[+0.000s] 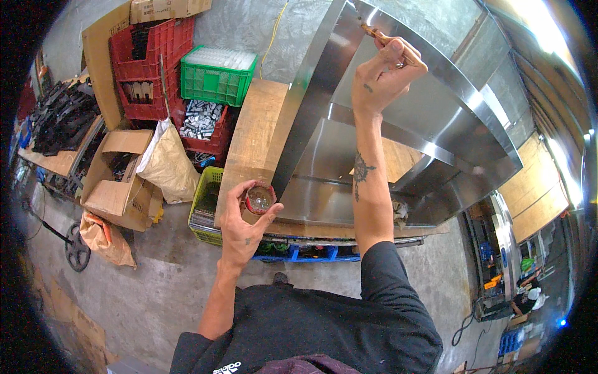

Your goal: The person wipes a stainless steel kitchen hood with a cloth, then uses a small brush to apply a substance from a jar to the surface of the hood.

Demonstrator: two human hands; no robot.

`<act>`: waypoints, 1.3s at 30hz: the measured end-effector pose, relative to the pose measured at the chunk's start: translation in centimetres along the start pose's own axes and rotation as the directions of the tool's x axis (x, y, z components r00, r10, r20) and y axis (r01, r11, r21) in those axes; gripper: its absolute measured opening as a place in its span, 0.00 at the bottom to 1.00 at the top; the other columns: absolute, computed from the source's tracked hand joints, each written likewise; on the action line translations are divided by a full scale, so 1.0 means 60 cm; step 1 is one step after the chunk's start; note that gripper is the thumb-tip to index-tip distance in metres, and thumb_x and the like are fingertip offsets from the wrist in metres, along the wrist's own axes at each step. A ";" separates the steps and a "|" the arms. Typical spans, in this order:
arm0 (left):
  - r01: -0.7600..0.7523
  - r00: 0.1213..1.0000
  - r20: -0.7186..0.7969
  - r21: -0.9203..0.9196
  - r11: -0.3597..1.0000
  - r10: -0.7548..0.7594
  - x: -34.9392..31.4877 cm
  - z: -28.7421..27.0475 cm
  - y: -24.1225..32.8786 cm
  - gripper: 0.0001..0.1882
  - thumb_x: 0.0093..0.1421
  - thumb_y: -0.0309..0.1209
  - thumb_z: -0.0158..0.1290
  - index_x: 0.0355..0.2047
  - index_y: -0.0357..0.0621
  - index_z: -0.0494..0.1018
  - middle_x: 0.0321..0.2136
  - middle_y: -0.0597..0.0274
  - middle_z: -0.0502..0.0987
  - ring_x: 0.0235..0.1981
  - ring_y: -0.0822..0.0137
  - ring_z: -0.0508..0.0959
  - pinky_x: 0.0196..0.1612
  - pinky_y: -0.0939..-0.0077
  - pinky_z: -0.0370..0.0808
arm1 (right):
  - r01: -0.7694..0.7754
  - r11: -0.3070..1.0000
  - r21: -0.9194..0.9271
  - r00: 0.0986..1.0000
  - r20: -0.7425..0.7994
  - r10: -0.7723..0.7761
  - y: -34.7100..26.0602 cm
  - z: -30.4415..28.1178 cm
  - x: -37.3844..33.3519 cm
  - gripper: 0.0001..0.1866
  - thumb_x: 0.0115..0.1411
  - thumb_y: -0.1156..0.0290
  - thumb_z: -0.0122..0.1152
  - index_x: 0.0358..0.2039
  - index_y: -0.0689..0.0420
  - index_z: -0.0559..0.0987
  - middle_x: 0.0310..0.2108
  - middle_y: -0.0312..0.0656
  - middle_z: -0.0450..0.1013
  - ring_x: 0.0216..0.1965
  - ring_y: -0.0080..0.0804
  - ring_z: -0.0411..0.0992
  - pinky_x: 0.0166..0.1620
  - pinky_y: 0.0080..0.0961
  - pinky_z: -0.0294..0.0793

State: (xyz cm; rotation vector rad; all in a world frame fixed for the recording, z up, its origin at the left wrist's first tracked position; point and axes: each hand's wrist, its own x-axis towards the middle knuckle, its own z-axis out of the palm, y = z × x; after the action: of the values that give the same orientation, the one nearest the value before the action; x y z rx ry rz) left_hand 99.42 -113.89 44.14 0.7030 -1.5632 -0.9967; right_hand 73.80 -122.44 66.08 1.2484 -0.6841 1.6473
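Observation:
My left hand point(242, 225) is wrapped round a small open cup point(260, 198) with a reddish rim and murky brownish contents. Up at the far corner of a large stainless steel frame point(349, 118), my right hand point(386, 71) grips a slim brown brush-like tool point(372, 31). The tool's tip is at or very near the metal by the corner seam; whether it touches I cannot tell. My right arm reaches across the frame, hiding part of its panels and crossbar.
A wooden board point(256, 124) lies along the frame's left side, above a blue pallet point(305, 252). Leftward stand a green crate point(218, 76), red crates point(152, 47), a yellow-green basket point(204, 230), a cardboard box point(115, 196) and a sack point(168, 165). Another person point(528, 300) is far right.

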 end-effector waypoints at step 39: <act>-0.193 0.981 -0.004 0.034 0.981 0.193 -0.004 0.003 -0.007 0.35 0.56 0.34 0.73 0.60 0.42 0.69 0.52 0.50 0.80 0.52 0.55 0.82 0.53 0.65 0.81 | -0.506 0.855 -0.112 0.476 0.790 0.386 -0.287 -0.216 -0.174 0.07 0.66 0.73 0.70 0.37 0.58 0.78 0.34 0.42 0.80 0.26 0.26 0.75 0.30 0.23 0.75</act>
State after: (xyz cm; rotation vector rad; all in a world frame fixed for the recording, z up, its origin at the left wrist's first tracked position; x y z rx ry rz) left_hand 99.27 -113.83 43.64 0.5650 -1.6119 -0.8252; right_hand 84.44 -107.90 50.33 2.0812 -1.5968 1.4786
